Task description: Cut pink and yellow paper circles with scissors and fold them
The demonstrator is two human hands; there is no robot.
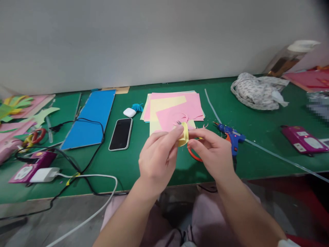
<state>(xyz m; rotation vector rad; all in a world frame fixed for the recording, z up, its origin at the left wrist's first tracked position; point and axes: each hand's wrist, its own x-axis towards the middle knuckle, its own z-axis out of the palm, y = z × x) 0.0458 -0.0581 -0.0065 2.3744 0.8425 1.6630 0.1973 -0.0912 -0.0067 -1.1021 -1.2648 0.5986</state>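
Note:
A small curled piece of yellow paper [185,134] is pinched between the thumb and fingers of my left hand [159,159]. Close on its right is my right hand [214,151], with thumb and index finger apart and the index fingertip at the paper's edge; whether it touches I cannot tell. Below and behind the right fingers shows a red-orange scissors handle [194,155], mostly hidden. Beyond my hands lies a stack of pink and pale yellow paper sheets [194,104], with cut curled pink scraps [181,117] on it.
A blue glue gun [232,135] with a long clear glue stick lies right of my hands. Leftward are a phone [120,134], a white earbud case [129,112], a blue board [89,118] and tangled cables. A purple power strip [304,140] and a patterned cloth [257,92] sit right.

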